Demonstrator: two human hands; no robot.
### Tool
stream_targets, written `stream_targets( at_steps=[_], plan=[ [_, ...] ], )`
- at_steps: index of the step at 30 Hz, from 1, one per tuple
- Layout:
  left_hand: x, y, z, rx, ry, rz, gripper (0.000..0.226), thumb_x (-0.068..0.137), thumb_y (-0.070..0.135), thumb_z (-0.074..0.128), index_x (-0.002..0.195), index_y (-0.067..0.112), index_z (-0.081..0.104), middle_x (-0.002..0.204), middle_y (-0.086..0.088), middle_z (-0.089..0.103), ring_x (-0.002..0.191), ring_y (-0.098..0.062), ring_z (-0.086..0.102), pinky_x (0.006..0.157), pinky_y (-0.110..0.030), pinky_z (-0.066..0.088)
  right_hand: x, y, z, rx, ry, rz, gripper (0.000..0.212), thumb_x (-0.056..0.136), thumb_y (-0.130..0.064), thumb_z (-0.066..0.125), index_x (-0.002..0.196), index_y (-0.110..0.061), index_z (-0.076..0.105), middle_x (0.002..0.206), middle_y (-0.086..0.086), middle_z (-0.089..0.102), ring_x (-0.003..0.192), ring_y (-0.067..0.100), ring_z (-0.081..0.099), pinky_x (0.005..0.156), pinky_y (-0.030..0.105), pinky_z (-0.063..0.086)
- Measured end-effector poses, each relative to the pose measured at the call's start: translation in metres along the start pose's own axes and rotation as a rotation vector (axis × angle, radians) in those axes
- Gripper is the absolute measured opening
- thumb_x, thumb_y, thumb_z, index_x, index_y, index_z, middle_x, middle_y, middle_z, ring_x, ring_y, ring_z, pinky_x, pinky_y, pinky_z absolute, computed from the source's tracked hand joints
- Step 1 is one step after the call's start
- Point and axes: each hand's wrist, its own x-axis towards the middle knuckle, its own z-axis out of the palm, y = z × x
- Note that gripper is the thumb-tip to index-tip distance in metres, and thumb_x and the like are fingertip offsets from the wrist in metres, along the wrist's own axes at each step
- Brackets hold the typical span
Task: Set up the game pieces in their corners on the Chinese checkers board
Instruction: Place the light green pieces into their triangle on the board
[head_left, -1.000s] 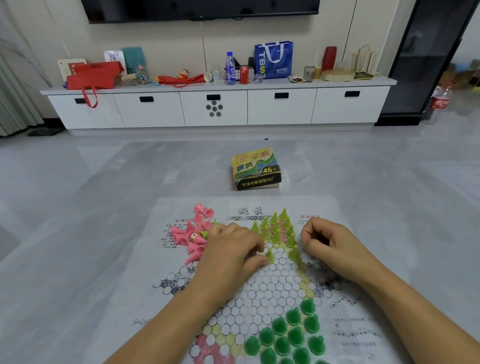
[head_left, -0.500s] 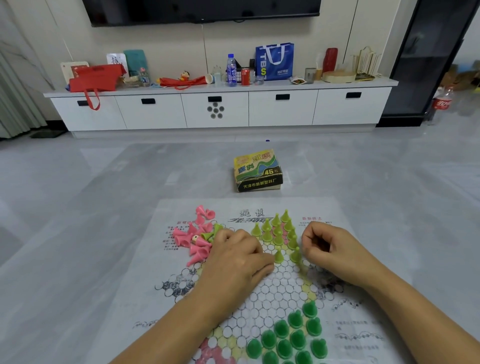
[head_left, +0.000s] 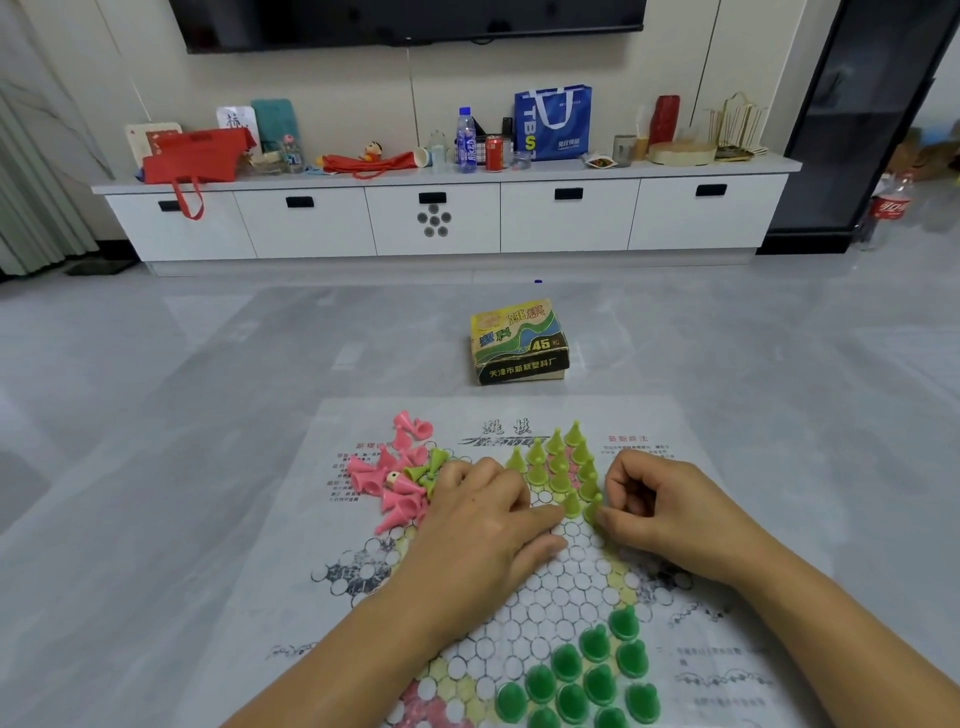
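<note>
The paper Chinese checkers board (head_left: 291, 597) lies on the floor. Light green cone pieces (head_left: 558, 462) stand upright in its far corner. Dark green pieces (head_left: 587, 675) fill the near right corner. Pink pieces (head_left: 387, 483) lie tipped in a heap at the board's left, with a few loose light green pieces (head_left: 428, 467) among them. My left hand (head_left: 478, 525) rests on the board and its fingertips pinch one upright light green piece (head_left: 571, 503). My right hand (head_left: 665, 509) has curled fingers, and its thumb tip touches the neighbouring light green piece (head_left: 592, 512).
The game's cardboard box (head_left: 517, 343) sits on the grey floor just beyond the board. A low white cabinet (head_left: 436, 218) with bottles, bags and a can on top runs along the far wall. A cola bottle (head_left: 891, 208) stands at the right.
My left hand has slid to the right with its light green piece, bringing it beside the piece at my right thumb. My right hand has stayed where it was.
</note>
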Motion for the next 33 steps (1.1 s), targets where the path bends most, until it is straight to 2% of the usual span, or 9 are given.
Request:
stream_targets(
  at_steps=[3, 5, 9, 12, 14, 22, 27, 30, 33],
  plan=[
    [-0.001, -0.001, 0.001, -0.021, 0.026, -0.012, 0.031, 0.086, 0.047, 0.04, 0.094, 0.033, 0.066, 0.071, 0.012, 0.05, 0.077, -0.005, 0.034, 0.075, -0.024, 0.023, 0.0, 0.0, -0.001, 0.015, -0.008, 0.005, 0.027, 0.073, -0.017, 0.069, 0.059, -0.025, 0.047, 0.049, -0.011, 0.049, 0.049, 0.005, 0.041, 0.051, 0.016, 0.035],
    [-0.001, -0.004, -0.002, -0.071, 0.086, -0.079, 0.031, 0.086, 0.047, 0.039, 0.093, 0.032, 0.066, 0.073, 0.015, 0.05, 0.078, -0.003, 0.034, 0.074, -0.021, 0.021, 0.001, 0.001, -0.001, 0.072, -0.004, 0.021, 0.028, 0.074, -0.015, 0.068, 0.058, -0.025, 0.047, 0.049, -0.01, 0.049, 0.048, 0.004, 0.039, 0.05, 0.014, 0.035],
    [-0.001, -0.027, -0.015, -0.086, 0.259, -0.429, 0.023, 0.08, 0.045, 0.053, 0.09, 0.031, 0.068, 0.086, 0.018, 0.047, 0.091, -0.001, 0.036, 0.077, -0.019, 0.013, 0.001, 0.001, -0.002, 0.157, 0.057, 0.05, 0.022, 0.08, -0.009, 0.06, 0.061, -0.014, 0.051, 0.052, -0.01, 0.052, 0.048, 0.002, 0.041, 0.05, 0.011, 0.036],
    [-0.004, -0.043, -0.021, -0.185, 0.235, -0.692, 0.012, 0.08, 0.036, 0.062, 0.088, 0.032, 0.069, 0.095, 0.015, 0.05, 0.098, -0.004, 0.034, 0.074, -0.019, 0.011, 0.001, -0.001, -0.002, 0.156, 0.068, 0.048, 0.017, 0.081, -0.009, 0.059, 0.065, -0.007, 0.053, 0.053, -0.01, 0.053, 0.048, 0.002, 0.041, 0.049, 0.012, 0.034],
    [-0.004, -0.045, -0.022, -0.27, 0.232, -0.769, 0.012, 0.08, 0.038, 0.062, 0.088, 0.033, 0.068, 0.096, 0.012, 0.052, 0.1, -0.008, 0.038, 0.072, -0.02, 0.012, 0.001, -0.001, -0.001, 0.14, 0.066, 0.044, 0.017, 0.082, -0.009, 0.059, 0.066, -0.007, 0.054, 0.054, -0.011, 0.055, 0.048, 0.002, 0.042, 0.049, 0.012, 0.034],
    [-0.007, -0.043, -0.022, -0.156, 0.148, -0.769, 0.017, 0.077, 0.04, 0.062, 0.091, 0.031, 0.06, 0.098, 0.014, 0.043, 0.096, -0.004, 0.03, 0.076, -0.02, 0.011, -0.001, -0.003, -0.002, 0.124, 0.065, 0.051, 0.018, 0.082, -0.012, 0.059, 0.065, -0.009, 0.052, 0.054, -0.011, 0.054, 0.049, 0.003, 0.042, 0.051, 0.014, 0.036],
    [-0.004, -0.046, -0.016, -0.088, 0.102, -0.728, 0.032, 0.079, 0.049, 0.058, 0.106, 0.032, 0.06, 0.099, 0.012, 0.036, 0.096, -0.004, 0.022, 0.081, -0.021, 0.011, 0.0, -0.002, -0.002, 0.12, 0.072, 0.05, 0.018, 0.082, -0.01, 0.058, 0.065, -0.009, 0.053, 0.055, -0.012, 0.056, 0.049, 0.001, 0.042, 0.051, 0.013, 0.036],
    [0.004, -0.046, -0.013, -0.061, 0.071, -0.739, 0.028, 0.079, 0.047, 0.058, 0.101, 0.03, 0.064, 0.1, 0.012, 0.035, 0.102, -0.009, 0.028, 0.084, -0.023, 0.012, 0.0, -0.003, -0.001, 0.12, 0.075, 0.048, 0.018, 0.082, -0.009, 0.058, 0.065, -0.008, 0.053, 0.054, -0.014, 0.056, 0.048, -0.001, 0.044, 0.051, 0.012, 0.037],
    [0.007, -0.045, -0.012, -0.094, 0.089, -0.721, 0.017, 0.078, 0.04, 0.063, 0.091, 0.029, 0.066, 0.099, 0.013, 0.041, 0.108, -0.01, 0.032, 0.079, -0.02, 0.01, 0.0, -0.003, -0.001, 0.127, 0.073, 0.052, 0.017, 0.082, -0.008, 0.058, 0.066, -0.008, 0.054, 0.055, -0.015, 0.057, 0.049, -0.001, 0.046, 0.051, 0.011, 0.038]
  ],
)
